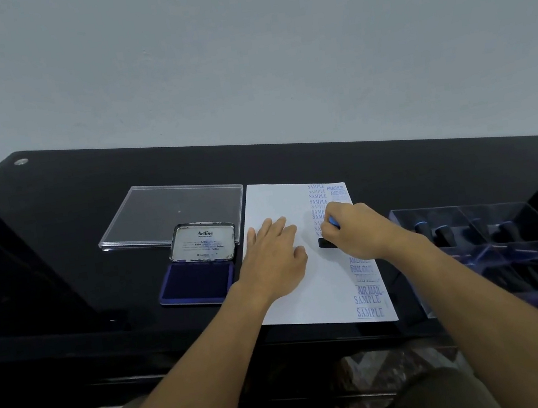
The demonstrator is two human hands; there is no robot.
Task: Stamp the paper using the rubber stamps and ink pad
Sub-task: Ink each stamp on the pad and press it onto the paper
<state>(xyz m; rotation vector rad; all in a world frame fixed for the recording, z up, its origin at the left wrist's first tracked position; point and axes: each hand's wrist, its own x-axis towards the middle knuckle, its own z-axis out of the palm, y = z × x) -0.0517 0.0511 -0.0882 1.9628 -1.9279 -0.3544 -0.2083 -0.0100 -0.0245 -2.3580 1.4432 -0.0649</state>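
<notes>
Single head-worn camera, looking forward and down across the desk (pixel 55 216).

It rides above the seated person's lap and tilts down, so the black desk fills the middle band, the pale wall (pixel 239 52) takes the upper part, and the knees (pixel 440 397) and patterned floor (pixel 370 369) show along the bottom edge. Both forearms (pixel 188 381) run in from the lower corners; the left hand (pixel 273 255) and right hand (pixel 356 231) on the paper (pixel 274 199) lie close under the lens, just right of centre. The wide lens bows the desk's far edge.

Plain pale wall (pixel 239 52), glossy black table (pixel 69 197), possibly patterned floor (pixel 371 372)
</notes>
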